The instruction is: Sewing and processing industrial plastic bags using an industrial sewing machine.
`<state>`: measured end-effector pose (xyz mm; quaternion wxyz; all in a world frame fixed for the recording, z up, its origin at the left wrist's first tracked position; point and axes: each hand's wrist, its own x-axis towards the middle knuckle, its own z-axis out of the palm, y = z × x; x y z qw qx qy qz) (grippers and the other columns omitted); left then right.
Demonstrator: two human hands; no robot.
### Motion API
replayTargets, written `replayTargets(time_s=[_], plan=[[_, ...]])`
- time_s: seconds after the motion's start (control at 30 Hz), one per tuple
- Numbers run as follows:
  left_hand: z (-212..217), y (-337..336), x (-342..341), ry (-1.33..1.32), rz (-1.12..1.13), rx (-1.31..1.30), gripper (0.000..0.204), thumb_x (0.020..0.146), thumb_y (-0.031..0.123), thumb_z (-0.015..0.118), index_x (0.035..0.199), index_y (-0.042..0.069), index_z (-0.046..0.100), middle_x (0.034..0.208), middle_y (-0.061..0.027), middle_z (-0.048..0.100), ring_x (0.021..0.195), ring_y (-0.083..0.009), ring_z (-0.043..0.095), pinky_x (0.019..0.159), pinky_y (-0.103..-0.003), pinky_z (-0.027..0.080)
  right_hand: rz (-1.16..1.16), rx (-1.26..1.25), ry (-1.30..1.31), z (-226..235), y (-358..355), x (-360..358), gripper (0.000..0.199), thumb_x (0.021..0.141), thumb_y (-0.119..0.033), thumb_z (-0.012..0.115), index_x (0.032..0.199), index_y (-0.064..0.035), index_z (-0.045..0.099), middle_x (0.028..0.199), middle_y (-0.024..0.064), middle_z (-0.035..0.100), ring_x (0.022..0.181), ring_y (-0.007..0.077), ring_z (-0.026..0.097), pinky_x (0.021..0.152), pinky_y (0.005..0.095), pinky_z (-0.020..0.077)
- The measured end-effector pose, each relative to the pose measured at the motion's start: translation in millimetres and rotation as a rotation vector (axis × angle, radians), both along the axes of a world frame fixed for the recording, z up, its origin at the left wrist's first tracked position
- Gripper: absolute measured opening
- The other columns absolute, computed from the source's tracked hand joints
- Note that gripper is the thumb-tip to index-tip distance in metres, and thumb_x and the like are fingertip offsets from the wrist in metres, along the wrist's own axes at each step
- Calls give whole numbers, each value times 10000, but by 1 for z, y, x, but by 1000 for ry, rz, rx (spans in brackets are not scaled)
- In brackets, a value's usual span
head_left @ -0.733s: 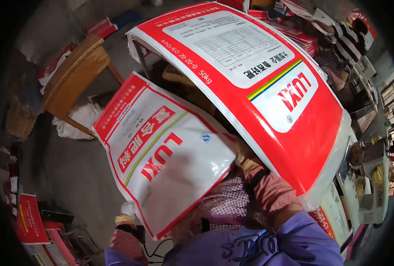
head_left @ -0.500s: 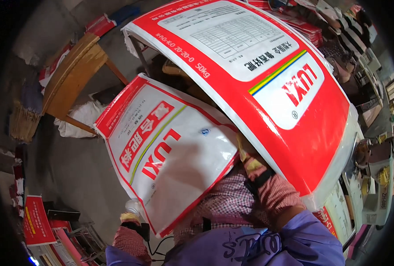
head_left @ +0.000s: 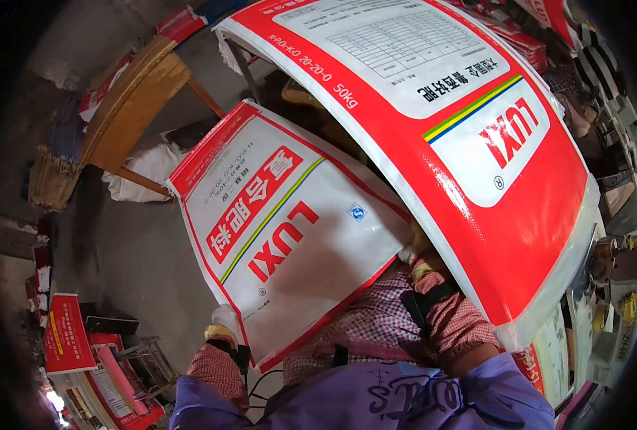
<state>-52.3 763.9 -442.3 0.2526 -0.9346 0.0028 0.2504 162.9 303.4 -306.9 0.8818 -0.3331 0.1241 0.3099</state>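
Observation:
A flat white sack [head_left: 318, 283] with red borders and a thin yellow, green and blue stripe hangs tilted in front of my lap. My left hand [head_left: 225, 320], in a pale glove, grips its lower left edge. At the opposite edge, close under the table, my right hand [head_left: 414, 252] holds the sack too; part of that gloved hand is in shadow. A red sack [head_left: 433, 172] with white panels lies over the table on my right, its near edge running just above my right hand.
A wooden bench [head_left: 128, 107] stands at the far left beside a crumpled white bundle [head_left: 143, 175]. More red sacks [head_left: 71, 333] and a metal frame [head_left: 150, 369] are at the lower left. Cluttered equipment [head_left: 612, 315] lines the right. Another person's striped sleeve [head_left: 596, 61] shows at the far right.
The view has shifted, so the table and bench sit further right. Both hands stay on the white sack, which lies slightly flatter, its stripe and blue mark now plainer.

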Motion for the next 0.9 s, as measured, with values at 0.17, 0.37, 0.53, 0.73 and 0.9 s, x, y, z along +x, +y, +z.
replayTargets(time_s=[0.17, 0.37, 0.53, 0.73, 0.9], plan=[[24, -25, 20, -7, 142, -66, 161, 774, 186, 533, 734, 75, 642, 721, -138, 629, 642, -292, 624, 554, -390, 489, 13, 40, -45, 9, -13, -4, 241, 897, -218, 446, 1001, -23, 542, 791, 77, 552, 649, 196, 528, 617, 315, 455], [13, -51, 34, -730, 1230, -581, 215, 834, 183, 482, 938, 62, 626, 933, -111, 637, 885, -239, 614, 758, -353, 482, -19, 82, -96, 24, -24, -9, 243, 897, -213, 445, 1009, -19, 538, 785, 78, 544, 644, 193, 521, 623, 308, 456], [-28, 43, -15, -129, 209, -202, 246, 815, 192, 467, 847, -14, 597, 752, -148, 613, 695, -288, 595, 608, -399, 448, -66, 169, -176, 54, -25, -29, 244, 897, -209, 444, 1015, -16, 535, 780, 79, 536, 640, 190, 516, 629, 303, 456], [90, -123, 93, -531, 675, -246, 264, 783, 116, 522, 1026, 19, 559, 1144, -260, 491, 1042, -351, 520, 868, -434, 426, -528, 130, -218, 38, -101, -138, 246, 897, -205, 443, 1023, -12, 532, 774, 80, 528, 636, 187, 509, 636, 296, 456], [211, -270, 166, -352, -179, -1076, 268, 771, 120, 566, 985, -40, 541, 1162, -191, 487, 1078, -324, 471, 929, -372, 372, -401, 744, -214, -1, -112, -142, 147, 756, -143, 565, 883, -69, 572, 677, 55, 505, 583, 194, 515, 537, 376, 424]])
